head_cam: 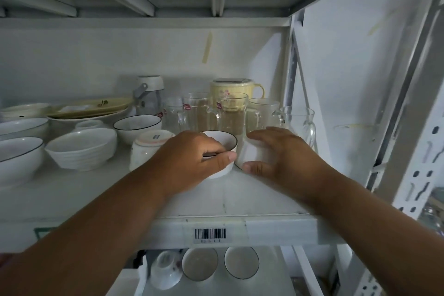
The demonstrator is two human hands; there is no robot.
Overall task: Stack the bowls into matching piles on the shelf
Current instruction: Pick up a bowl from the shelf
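My left hand [192, 161] grips a small white bowl with a dark rim [224, 142] near the middle of the shelf [240, 202], thumb over its front rim. Beside it, my right hand [281, 154] holds a small white cup or bowl [251, 152] lying on its side, fingers over the top and thumb below. A matching dark-rimmed bowl [137, 126] stands further back left. A ribbed white bowl [80, 148] and a larger dark-rimmed bowl [16, 158] sit at the left.
Glass mugs [230, 113] and a glass jug [300, 122] stand right behind my hands, with a yellow lidded mug [233, 90] at the back. Plates [89, 109] are piled back left. An upturned cup [146, 146] lies left of my left hand. More bowls [241, 262] sit on the shelf below.
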